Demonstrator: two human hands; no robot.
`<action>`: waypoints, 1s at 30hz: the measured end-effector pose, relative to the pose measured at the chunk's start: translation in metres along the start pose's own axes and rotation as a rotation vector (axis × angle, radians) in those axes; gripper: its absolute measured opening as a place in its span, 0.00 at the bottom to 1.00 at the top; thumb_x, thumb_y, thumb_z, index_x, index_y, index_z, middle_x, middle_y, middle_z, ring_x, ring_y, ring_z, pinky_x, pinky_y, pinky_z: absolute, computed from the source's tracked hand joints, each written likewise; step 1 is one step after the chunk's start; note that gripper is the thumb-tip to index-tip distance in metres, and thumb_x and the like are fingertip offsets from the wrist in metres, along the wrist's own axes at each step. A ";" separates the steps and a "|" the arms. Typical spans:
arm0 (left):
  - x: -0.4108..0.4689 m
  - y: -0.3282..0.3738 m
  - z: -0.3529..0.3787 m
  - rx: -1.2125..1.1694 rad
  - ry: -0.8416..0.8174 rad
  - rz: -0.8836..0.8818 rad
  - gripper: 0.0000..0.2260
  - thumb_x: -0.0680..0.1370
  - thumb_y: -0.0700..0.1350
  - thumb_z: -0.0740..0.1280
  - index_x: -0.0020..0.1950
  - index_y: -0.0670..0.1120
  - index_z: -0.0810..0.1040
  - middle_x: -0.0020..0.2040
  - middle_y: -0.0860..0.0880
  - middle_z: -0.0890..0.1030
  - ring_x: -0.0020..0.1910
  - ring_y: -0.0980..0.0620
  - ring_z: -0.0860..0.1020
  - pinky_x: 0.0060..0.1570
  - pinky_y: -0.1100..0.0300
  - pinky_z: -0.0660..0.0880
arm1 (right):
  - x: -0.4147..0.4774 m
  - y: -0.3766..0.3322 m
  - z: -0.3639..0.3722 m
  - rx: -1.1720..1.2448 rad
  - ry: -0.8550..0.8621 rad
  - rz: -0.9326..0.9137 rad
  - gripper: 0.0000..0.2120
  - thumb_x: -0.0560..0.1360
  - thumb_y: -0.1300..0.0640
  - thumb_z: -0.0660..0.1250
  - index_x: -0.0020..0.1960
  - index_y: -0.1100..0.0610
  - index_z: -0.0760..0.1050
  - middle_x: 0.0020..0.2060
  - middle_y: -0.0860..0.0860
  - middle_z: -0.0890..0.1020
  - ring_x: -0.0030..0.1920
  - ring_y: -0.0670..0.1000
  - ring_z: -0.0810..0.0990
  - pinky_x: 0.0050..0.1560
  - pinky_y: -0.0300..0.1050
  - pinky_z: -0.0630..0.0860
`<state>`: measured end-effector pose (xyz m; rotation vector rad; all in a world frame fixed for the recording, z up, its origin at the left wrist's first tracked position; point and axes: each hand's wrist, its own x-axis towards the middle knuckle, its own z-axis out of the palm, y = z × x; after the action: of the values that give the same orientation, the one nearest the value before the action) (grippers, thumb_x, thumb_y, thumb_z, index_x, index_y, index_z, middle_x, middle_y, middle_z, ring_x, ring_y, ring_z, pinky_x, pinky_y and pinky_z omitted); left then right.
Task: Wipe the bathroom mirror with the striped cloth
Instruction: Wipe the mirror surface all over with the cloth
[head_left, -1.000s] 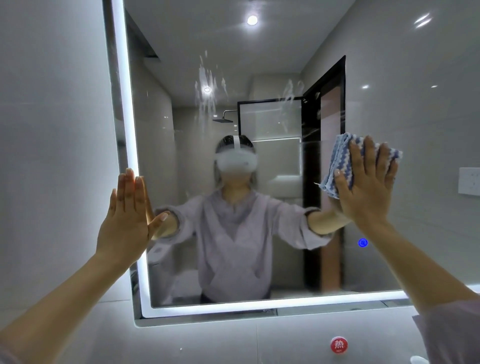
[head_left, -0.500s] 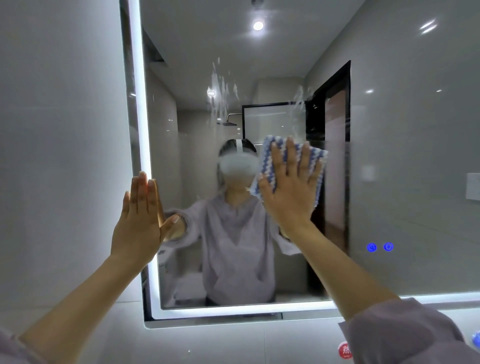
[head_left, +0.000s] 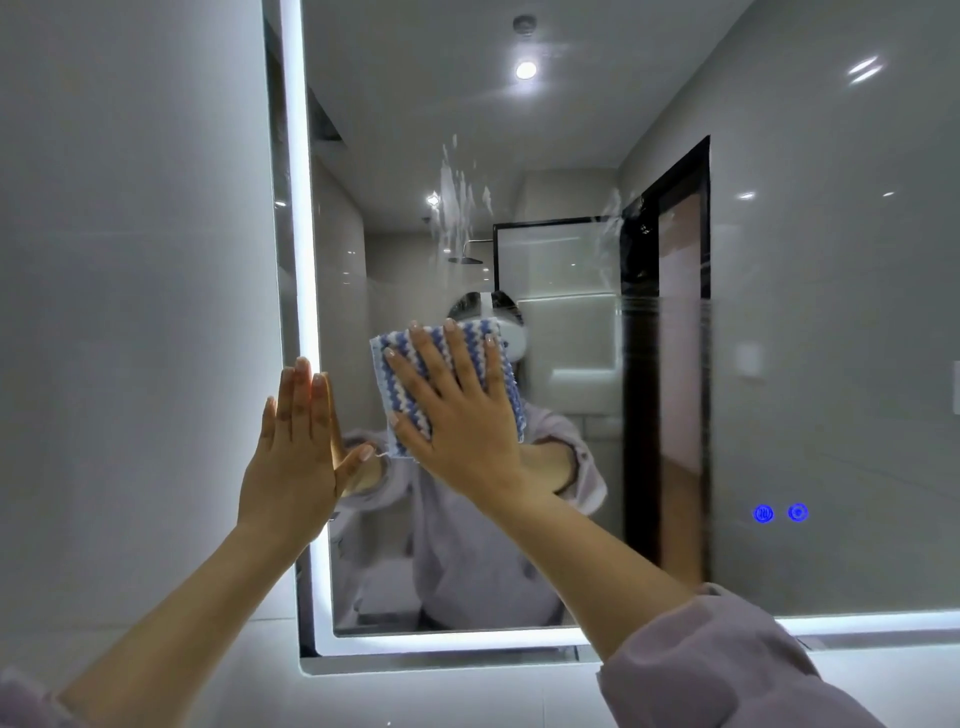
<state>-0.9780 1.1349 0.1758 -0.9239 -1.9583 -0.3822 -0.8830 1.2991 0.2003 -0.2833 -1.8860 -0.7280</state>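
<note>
The bathroom mirror (head_left: 810, 322) fills most of the view, framed by a lit white strip. My right hand (head_left: 462, 415) presses the blue-and-white striped cloth (head_left: 397, 384) flat against the glass left of centre, fingers spread and straight. My left hand (head_left: 293, 447) rests flat on the mirror's lit left edge, fingers together and upright. White streaks (head_left: 457, 208) mark the glass above the cloth. A wet wiped band runs across the mirror at about the cloth's height.
Two blue touch buttons (head_left: 780, 513) glow on the mirror's lower right. Grey tiled wall (head_left: 130, 312) lies left of the mirror and below it. The mirror reflects a person in a pale top, a dark door frame and a shower screen.
My right hand has slid the cloth leftward across the glass, from the right side to just beside my left hand. The left hand has stayed on the mirror's edge.
</note>
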 end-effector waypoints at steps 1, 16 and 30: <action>0.000 0.000 0.000 0.005 0.002 0.002 0.45 0.72 0.69 0.29 0.75 0.35 0.46 0.76 0.37 0.44 0.76 0.39 0.44 0.74 0.46 0.49 | 0.000 0.002 0.000 0.001 0.006 -0.011 0.32 0.80 0.38 0.51 0.79 0.50 0.48 0.79 0.52 0.50 0.79 0.57 0.46 0.76 0.60 0.39; 0.000 -0.002 0.001 0.005 -0.021 0.015 0.41 0.78 0.65 0.36 0.73 0.31 0.50 0.75 0.33 0.50 0.75 0.35 0.52 0.70 0.40 0.59 | -0.007 0.138 -0.027 -0.081 0.059 0.087 0.33 0.79 0.34 0.48 0.79 0.49 0.52 0.79 0.52 0.55 0.78 0.58 0.51 0.76 0.59 0.48; 0.002 -0.003 0.002 -0.008 -0.033 0.018 0.40 0.78 0.65 0.38 0.74 0.31 0.49 0.76 0.34 0.49 0.75 0.35 0.52 0.70 0.40 0.59 | -0.046 0.237 -0.033 -0.050 0.131 0.497 0.31 0.79 0.34 0.42 0.79 0.44 0.47 0.79 0.49 0.52 0.79 0.56 0.48 0.77 0.54 0.41</action>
<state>-0.9817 1.1349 0.1766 -0.9577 -1.9779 -0.3666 -0.7192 1.4725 0.2522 -0.6903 -1.5834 -0.4415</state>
